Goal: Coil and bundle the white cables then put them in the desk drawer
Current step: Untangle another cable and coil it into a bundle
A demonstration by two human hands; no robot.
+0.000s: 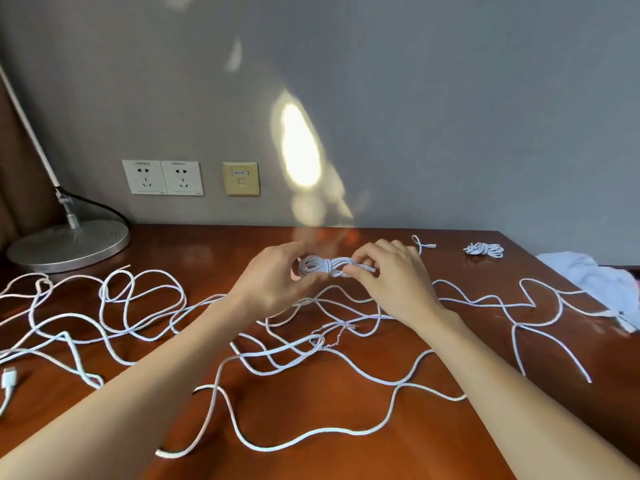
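Observation:
A small coiled white cable bundle (327,266), wrapped round its middle, is held above the desk between both hands. My left hand (273,284) grips its left loop end. My right hand (393,280) pinches the right end and the cable's tail near the plug. Several loose white cables (145,317) sprawl tangled over the brown desk (311,427). A second finished white coil (485,250) lies at the far right of the desk. A short white cable end (423,243) lies beside it. No drawer shows.
A lamp with a round metal base (69,245) stands at the back left. Wall sockets (162,177) sit above the desk. A white cloth (602,278) lies at the right edge. A USB plug (9,378) rests at the left edge.

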